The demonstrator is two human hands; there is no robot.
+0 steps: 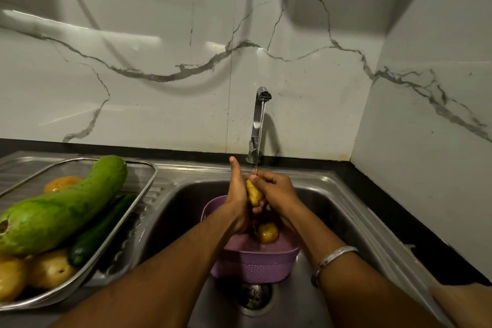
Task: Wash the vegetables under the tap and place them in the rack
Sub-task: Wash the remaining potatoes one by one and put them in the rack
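Both hands clasp one yellow potato under the thin stream from the steel tap. My left hand holds its left side, thumb up. My right hand wraps it from the right. Below them a purple basket stands in the sink with another potato inside. On the left draining board a steel mesh rack holds a large pale green gourd, a dark cucumber and several potatoes.
The marble wall rises right behind the tap and along the right side. A black counter edge borders the sink on the right. The sink drain lies just in front of the basket. My right wrist wears a silver bangle.
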